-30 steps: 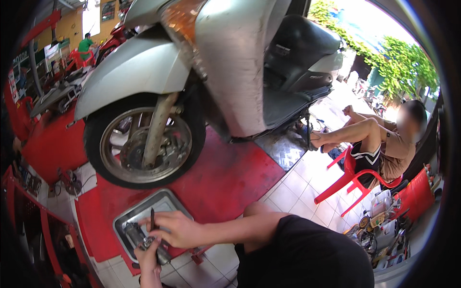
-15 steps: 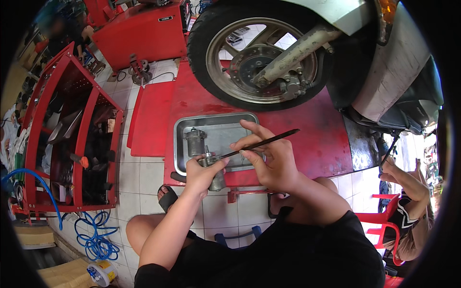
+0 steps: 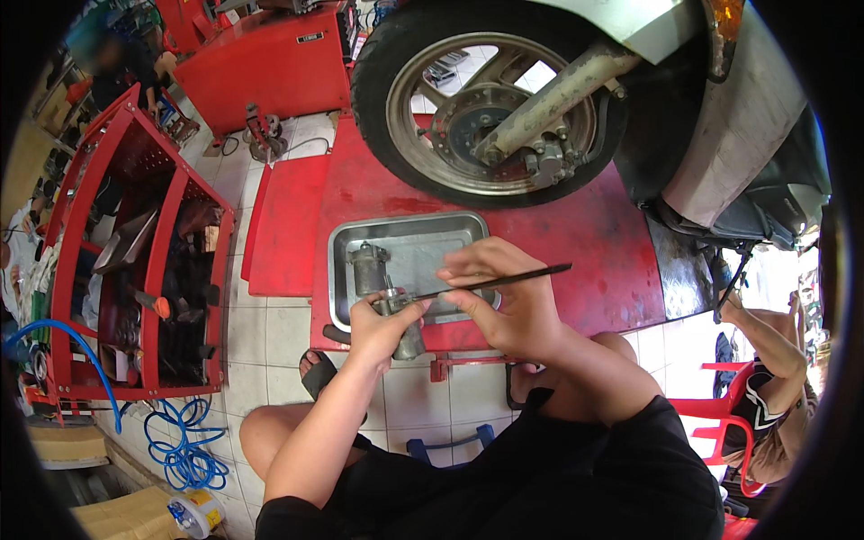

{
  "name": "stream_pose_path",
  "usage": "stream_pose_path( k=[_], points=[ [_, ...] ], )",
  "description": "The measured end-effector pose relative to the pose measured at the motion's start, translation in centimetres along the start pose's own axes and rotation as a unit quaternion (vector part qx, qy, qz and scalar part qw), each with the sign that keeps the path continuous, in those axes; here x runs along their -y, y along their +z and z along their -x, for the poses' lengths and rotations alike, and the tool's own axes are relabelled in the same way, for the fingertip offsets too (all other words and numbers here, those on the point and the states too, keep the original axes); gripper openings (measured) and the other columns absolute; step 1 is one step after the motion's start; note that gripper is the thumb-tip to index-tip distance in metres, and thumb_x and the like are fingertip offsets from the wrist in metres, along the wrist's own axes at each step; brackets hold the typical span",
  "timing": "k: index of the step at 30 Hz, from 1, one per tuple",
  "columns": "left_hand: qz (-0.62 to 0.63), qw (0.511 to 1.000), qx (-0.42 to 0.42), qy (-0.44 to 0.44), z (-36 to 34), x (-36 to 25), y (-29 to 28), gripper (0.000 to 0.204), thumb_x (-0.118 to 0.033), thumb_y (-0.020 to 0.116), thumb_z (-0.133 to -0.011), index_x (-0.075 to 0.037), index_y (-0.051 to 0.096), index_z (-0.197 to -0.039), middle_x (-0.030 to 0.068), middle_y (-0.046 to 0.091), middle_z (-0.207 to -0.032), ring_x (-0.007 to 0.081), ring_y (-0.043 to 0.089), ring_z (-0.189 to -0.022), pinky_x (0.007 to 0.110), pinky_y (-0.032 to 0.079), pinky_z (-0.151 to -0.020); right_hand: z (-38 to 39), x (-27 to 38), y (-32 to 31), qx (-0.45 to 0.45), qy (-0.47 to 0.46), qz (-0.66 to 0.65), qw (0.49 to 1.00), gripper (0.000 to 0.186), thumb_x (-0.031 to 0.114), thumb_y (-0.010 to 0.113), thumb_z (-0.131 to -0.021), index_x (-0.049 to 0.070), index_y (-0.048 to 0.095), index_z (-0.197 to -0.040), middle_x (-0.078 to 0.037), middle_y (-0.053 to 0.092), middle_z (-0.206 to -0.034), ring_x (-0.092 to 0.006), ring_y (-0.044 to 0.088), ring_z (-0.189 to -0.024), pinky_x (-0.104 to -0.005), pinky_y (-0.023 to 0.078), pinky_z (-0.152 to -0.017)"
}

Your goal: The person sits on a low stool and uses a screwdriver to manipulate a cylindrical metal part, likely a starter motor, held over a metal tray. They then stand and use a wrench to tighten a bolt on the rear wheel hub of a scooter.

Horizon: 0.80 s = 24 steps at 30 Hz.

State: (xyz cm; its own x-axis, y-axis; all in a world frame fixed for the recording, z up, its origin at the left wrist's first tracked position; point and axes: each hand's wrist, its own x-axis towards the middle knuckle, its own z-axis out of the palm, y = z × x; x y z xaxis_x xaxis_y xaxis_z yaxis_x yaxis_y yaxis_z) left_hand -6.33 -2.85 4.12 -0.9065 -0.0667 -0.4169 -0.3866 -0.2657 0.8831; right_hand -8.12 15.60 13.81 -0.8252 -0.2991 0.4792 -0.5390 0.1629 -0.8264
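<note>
My left hand (image 3: 382,331) is closed around a small grey metal motor (image 3: 410,346), a cylinder with a thin shaft sticking up past my fingers. Between the fingertips of my right hand (image 3: 513,310) is a thin dark rod (image 3: 535,273), whose exact kind I cannot make out. Its narrow end meets the top of the held motor beside my left thumb, while the wider end points out to the right. Beneath both hands, a shallow metal tray (image 3: 423,243) holds a second, similar motor (image 3: 367,272) at its left side.
The tray rests on a red platform (image 3: 576,234) below a motorcycle's front wheel (image 3: 490,117). To the left stand a red shelf cart (image 3: 166,261) and a coiled blue hose (image 3: 180,441). A person sits on a red chair (image 3: 720,409) at right; another is at upper left.
The rod's outer end has swung slightly lower and to the right, and my right fingers have shifted with it. My left hand keeps its hold on the motor.
</note>
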Motion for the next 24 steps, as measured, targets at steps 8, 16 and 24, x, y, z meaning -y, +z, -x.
stream_pose_path(
  k=[8, 16, 24],
  points=[
    [-0.005, 1.000, -0.012, -0.014, 0.0, 0.0, -0.1, 0.046, -0.008, 0.086, -0.073, 0.011, 0.058, -0.105, 0.0130, 0.069, -0.087, 0.0153, 0.066, -0.071, 0.027, 0.053, -0.063, 0.2, 1.0, -0.8, 0.043, 0.065, 0.040, 0.996, 0.043, -0.005, 0.074, -0.081, -0.001, 0.059, -0.121, -0.008, 0.067, -0.093, -0.0153, 0.069, -0.088, -0.0288, 0.055, -0.078],
    [0.004, 1.000, -0.002, 0.005, 0.3, -0.7, 0.0, 0.033, -0.004, 0.083, -0.076, 0.008, 0.062, -0.098, 0.0123, 0.069, -0.084, 0.0147, 0.066, -0.069, 0.027, 0.052, -0.061, -0.1, 0.3, -0.3, 0.021, -0.034, 0.091, 0.995, 0.032, -0.007, 0.075, -0.076, -0.002, 0.066, -0.107, -0.013, 0.070, -0.096, -0.0241, 0.071, -0.082, -0.0299, 0.060, -0.075],
    [-0.002, 1.000, -0.024, -0.013, 0.7, -0.8, 0.1, 0.034, -0.004, 0.083, -0.076, 0.009, 0.062, -0.099, 0.0122, 0.069, -0.083, 0.0151, 0.066, -0.069, 0.027, 0.052, -0.061, 0.3, 0.7, 0.7, -0.009, 0.035, -0.022, 0.999, 0.022, -0.004, 0.075, -0.078, -0.002, 0.067, -0.098, -0.013, 0.068, -0.094, -0.0235, 0.070, -0.081, -0.0302, 0.058, -0.073]
  ],
)
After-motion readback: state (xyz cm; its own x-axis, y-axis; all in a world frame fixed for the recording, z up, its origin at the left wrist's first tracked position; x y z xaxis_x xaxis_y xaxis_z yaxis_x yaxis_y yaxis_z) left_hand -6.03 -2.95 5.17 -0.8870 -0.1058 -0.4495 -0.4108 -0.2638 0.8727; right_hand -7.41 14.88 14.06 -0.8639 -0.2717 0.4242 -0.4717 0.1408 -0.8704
